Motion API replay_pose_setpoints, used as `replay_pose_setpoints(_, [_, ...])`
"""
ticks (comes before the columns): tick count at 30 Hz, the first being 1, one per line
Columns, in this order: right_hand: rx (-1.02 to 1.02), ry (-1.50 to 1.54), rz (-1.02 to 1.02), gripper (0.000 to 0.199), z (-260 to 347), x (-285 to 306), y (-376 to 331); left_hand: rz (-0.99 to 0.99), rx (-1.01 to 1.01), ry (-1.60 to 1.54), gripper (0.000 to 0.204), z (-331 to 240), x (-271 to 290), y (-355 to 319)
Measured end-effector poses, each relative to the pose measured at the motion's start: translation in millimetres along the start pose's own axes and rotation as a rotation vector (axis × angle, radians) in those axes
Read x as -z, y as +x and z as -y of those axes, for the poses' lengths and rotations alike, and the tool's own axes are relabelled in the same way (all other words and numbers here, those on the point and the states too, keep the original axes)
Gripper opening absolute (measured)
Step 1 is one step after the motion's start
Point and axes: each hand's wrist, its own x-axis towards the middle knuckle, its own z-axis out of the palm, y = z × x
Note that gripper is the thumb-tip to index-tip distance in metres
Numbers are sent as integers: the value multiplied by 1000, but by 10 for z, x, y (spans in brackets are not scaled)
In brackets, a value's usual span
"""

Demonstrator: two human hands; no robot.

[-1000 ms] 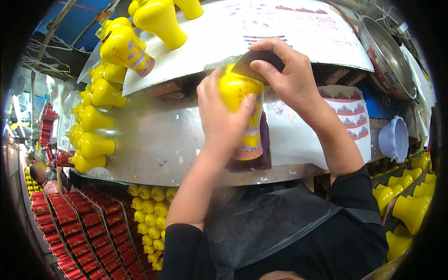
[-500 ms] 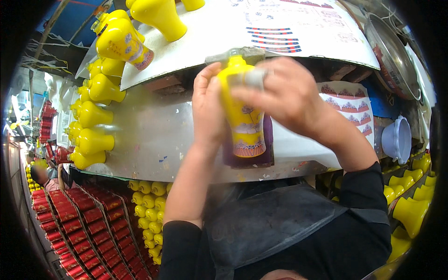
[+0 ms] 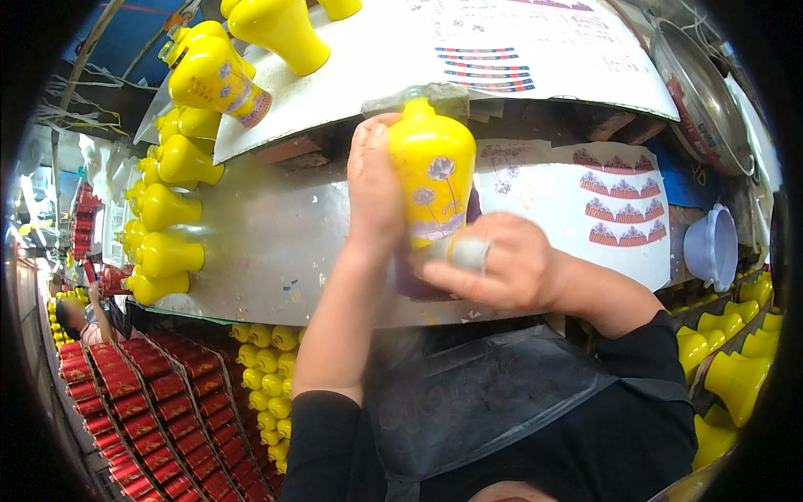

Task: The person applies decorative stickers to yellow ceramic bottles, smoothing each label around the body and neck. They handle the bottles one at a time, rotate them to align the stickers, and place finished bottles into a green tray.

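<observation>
Partly, both hands hide the yellow vase's base.

A white decal sheet with red-and-blue striped bands lies at the worktop's far edge; a second white sheet of red crown-shaped decals lies toward its right edge; red boxes stack below its left edge

Bright, even daylight (heavy fisheye bending, black corners), slight blur.

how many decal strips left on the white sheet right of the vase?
6: two rows of three red-and-blue decal strips on the white sheet, beside the yellow vase that the left hand holds. The right hand may hide more.
</observation>
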Motion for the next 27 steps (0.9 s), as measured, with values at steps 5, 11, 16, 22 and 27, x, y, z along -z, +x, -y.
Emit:
replay_pose_setpoints(5, [-518,-208,-79,29,-329,50,65,-37,-104,211,48,35,31,-71])
replay_pose_setpoints(11, [-806,269,-154,27,-296,-39,13,-23,-313,770,91,120,50,-475])
replay_pose_setpoints(16, [-805,233,-304,28,-245,-76,-193,105,27,642,117,97,118,-666])
replay_pose_setpoints(22, [-817,327,-203,36,-55,-302,-538,163,181,329,109,157,178,-645])
replay_pose_setpoints(27, [-818,110,-325,31,-271,-392,-481,210,227,101,91,184,206,-647])
